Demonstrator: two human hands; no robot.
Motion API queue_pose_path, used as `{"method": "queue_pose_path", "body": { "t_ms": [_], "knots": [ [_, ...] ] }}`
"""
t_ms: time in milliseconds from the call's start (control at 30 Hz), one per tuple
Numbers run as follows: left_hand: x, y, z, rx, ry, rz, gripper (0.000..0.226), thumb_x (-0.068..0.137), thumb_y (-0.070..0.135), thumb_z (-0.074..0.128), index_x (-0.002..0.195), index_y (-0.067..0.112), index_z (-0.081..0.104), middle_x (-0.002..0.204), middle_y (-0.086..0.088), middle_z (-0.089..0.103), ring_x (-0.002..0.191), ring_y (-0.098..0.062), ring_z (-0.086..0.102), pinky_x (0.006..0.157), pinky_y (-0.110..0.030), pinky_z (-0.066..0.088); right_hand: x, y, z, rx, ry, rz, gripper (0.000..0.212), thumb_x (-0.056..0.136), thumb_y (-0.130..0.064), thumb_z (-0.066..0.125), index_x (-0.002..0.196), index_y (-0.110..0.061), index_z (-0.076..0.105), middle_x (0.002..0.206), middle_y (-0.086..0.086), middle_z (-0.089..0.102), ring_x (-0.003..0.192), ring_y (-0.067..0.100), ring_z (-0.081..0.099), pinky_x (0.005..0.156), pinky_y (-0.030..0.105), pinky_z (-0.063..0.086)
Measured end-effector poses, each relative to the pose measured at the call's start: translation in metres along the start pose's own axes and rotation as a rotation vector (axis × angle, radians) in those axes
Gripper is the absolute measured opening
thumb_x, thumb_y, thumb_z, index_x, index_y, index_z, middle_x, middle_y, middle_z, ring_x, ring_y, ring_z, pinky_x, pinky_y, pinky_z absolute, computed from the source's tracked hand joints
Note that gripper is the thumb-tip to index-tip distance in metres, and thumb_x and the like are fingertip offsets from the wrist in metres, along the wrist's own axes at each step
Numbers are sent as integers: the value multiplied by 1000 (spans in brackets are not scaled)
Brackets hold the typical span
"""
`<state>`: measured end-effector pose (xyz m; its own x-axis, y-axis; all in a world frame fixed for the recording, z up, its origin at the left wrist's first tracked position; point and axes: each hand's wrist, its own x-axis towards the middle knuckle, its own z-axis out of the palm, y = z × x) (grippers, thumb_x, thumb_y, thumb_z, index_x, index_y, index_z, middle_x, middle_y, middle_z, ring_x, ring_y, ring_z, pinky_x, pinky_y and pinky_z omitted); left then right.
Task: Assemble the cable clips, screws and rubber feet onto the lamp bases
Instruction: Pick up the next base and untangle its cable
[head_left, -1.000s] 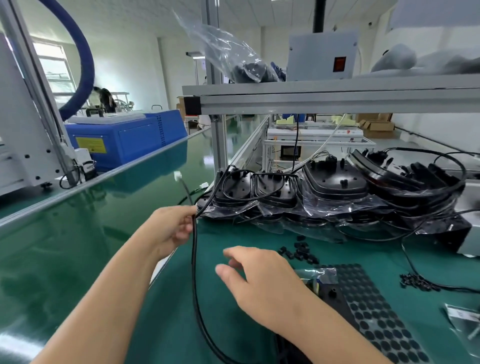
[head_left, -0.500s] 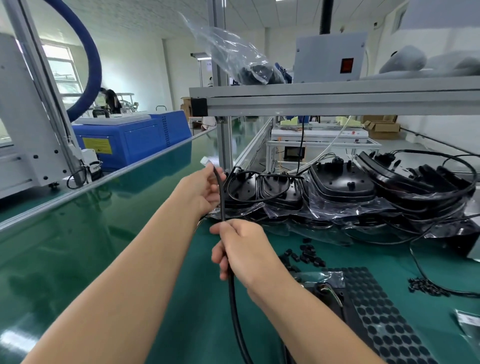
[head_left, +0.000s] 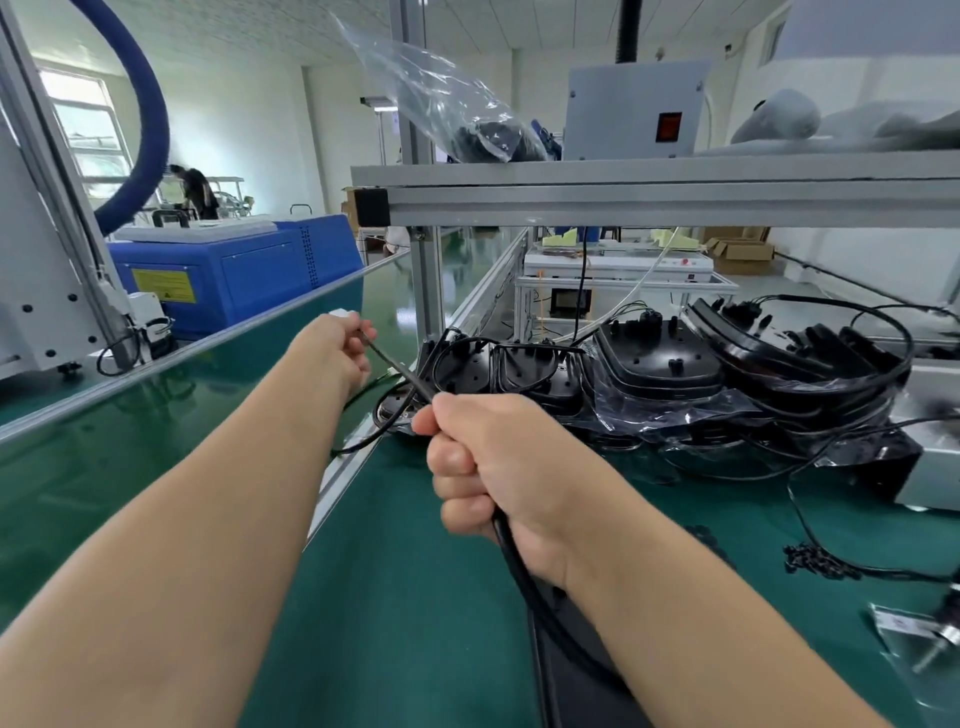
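No wording, brand or number can be read anywhere. The blue machine (head_left: 236, 273) bears a yellow label (head_left: 165, 285) with dark lines of print and a small triangle mark, all too small to make out. The grey box (head_left: 636, 111) on the shelf (head_left: 649, 200) carries an orange-red square (head_left: 668, 127) with no legible marking. A small clear bag (head_left: 906, 631) on the counter (head_left: 415, 571) shows a white label with a reddish mark, blurred beyond reading.
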<state>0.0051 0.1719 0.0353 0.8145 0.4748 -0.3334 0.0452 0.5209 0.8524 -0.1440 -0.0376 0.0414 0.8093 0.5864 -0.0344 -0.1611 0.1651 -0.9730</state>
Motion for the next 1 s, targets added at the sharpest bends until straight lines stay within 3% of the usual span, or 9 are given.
{"method": "queue_pose_path", "body": {
  "t_ms": [133, 267, 500, 567, 633, 733, 800, 900, 1000],
  "knots": [
    [18, -2, -15, -48, 85, 0, 29, 100, 12, 45, 72, 13, 51, 63, 0, 58, 19, -2, 32, 27, -11, 20, -16, -13, -5, -314, -68, -37, 27, 105, -18, 35, 84, -11, 50, 50, -6, 38, 41, 5, 25, 39, 16, 23],
    [32, -39, -36, 222, 179, -22, 31, 98, 5, 45, 67, 11, 45, 30, 3, 45, 17, -3, 24, 27, -8, 15, -32, -34, -31, -1007, -32, -191, 31, 103, -30, 41, 84, -17, 62, 51, -7, 49, 38, 2, 36, 38, 12, 30],
    [4, -106, -29, 629, -308, -137, 26, 98, 30, 54, 82, 10, 58, 45, 4, 55, 28, -4, 33, 33, -12, 19, -15, -43, -66, -1052, 123, -348, 33, 101, -33, 45, 80, -24, 67, 51, -6, 48, 42, 6, 37, 44, 14, 35],
    [-5, -105, -27, 904, -257, 47, 31, 97, 32, 53, 75, 11, 54, 56, -6, 59, 39, -16, 45, 44, -20, 29, -11, -37, -70, -1062, 132, -323, 33, 101, -33, 46, 77, -24, 68, 53, 1, 49, 39, 7, 34, 42, 13, 32],
    [-16, -100, -26, 1086, -149, 414, 36, 96, 31, 54, 67, 9, 55, 62, -7, 57, 56, -22, 49, 57, -26, 37, -10, -34, -74, -1079, 160, -292, 34, 100, -33, 48, 75, -23, 69, 51, -1, 49, 37, 7, 34, 40, 11, 31],
    [-58, -95, -25, 558, -372, 589, 59, 98, 53, 38, 78, 11, 74, 69, -4, 73, 68, -20, 68, 68, -19, 52, -3, -38, -78, -1115, 257, -289, 37, 100, -34, 48, 73, -20, 70, 43, -9, 52, 34, 2, 40, 44, 10, 33],
    [-84, -104, -22, 382, -450, 678, 72, 94, 63, 29, 82, 9, 75, 60, -4, 68, 56, -14, 62, 57, -18, 50, 2, -41, -77, -1100, 336, -347, 38, 100, -35, 48, 73, -19, 69, 41, -10, 51, 34, 1, 41, 48, 13, 34],
    [-95, -114, -18, 336, -355, 831, 62, 93, 55, 45, 66, 3, 63, 45, 7, 41, 46, -9, 37, 50, -22, 34, 3, -49, -75, -1039, 364, -426, 38, 99, -34, 52, 73, -15, 71, 48, -7, 55, 31, 2, 36, 40, 7, 31],
    [-85, -102, -16, 216, -239, 762, 45, 95, 44, 54, 60, 16, 47, 45, 11, 29, 46, -12, 23, 49, -28, 21, -1, -50, -83, -958, 278, -351, 40, 99, -30, 53, 85, 3, 71, 46, -17, 57, 34, 1, 38, 39, 9, 32]
  ]
}}
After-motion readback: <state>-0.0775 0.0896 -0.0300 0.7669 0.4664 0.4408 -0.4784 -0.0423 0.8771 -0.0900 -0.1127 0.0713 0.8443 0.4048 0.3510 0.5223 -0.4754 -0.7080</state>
